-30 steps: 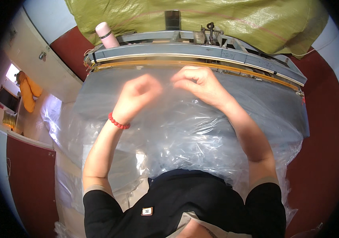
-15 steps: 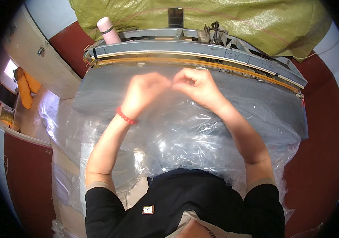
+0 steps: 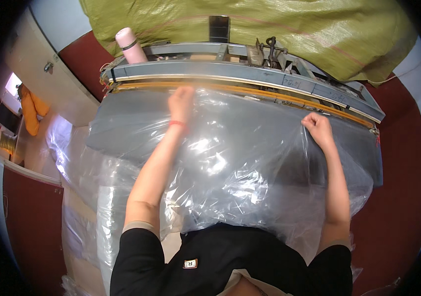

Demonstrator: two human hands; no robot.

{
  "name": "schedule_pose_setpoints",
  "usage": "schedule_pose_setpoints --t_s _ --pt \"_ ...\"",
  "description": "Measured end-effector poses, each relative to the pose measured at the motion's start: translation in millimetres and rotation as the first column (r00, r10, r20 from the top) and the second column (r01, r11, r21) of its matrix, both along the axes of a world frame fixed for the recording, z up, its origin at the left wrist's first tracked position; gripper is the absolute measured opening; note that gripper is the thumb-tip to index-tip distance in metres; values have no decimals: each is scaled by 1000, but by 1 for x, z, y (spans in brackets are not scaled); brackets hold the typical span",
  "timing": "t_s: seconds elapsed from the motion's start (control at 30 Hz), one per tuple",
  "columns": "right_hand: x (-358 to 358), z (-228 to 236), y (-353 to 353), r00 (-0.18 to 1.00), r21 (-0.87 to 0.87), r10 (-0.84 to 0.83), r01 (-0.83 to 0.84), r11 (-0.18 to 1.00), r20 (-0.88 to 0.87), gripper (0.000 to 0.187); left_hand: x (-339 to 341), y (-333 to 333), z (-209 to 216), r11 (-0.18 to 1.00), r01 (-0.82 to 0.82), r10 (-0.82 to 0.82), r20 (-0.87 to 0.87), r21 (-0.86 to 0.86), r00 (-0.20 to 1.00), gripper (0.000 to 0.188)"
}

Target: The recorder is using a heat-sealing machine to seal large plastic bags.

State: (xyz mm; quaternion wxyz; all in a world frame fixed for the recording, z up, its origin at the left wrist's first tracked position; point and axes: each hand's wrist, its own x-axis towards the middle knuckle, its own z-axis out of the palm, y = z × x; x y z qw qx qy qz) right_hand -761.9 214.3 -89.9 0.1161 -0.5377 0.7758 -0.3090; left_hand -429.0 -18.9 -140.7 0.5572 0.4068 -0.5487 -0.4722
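Clear plastic film [image 3: 240, 133] lies wrinkled and shiny across a dark grey work surface [image 3: 131, 113] in front of me. My right hand [image 3: 319, 129] pinches the film's far edge toward the right; folds run down from the fingertips. My left hand [image 3: 181, 103], a red bead bracelet [image 3: 178, 123] on its wrist, is closed at the film's far left corner, close to the long orange-yellow strip [image 3: 240, 89]. Motion smears the left fingers somewhat. Between the hands the film spreads out, its near part hanging toward my body.
Behind the surface runs a grey metal frame [image 3: 171, 69] with a pink bottle [image 3: 130, 45] at its left and a dark metal clamp [image 3: 271, 49] on it. A yellow-green woven sheet [image 3: 289, 29] hangs beyond. More plastic film [image 3: 109, 222] lies at left, near a door [image 3: 47, 79].
My hands, close together before, have moved apart. The right went to the right and nearer me, drawing the film's edge out wide; the left went slightly farther away.
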Motion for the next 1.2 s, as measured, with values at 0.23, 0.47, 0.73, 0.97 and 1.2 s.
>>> schedule_pose_setpoints --t_s 0.23,0.47,0.73,0.97,1.2 --pt "-14 -37 -42 895 -430 -437 360 828 -92 14 -42 -32 -30 978 -186 189 23 -92 982 6" --pt "-20 -46 -46 935 -522 -336 344 781 114 14 -40 -43 -45 944 -288 301 58 -160 952 14" --pt "-31 -54 -48 938 -572 -243 343 745 246 12 -34 -47 -49 942 -298 301 -3 -157 954 19" --pt "-13 -49 -31 945 -589 -96 272 761 313 13 -13 -34 -36 970 -154 185 157 -190 970 12" --pt "14 -34 43 948 -635 -74 265 726 310 13 21 50 55 969 160 -153 50 -189 987 10"
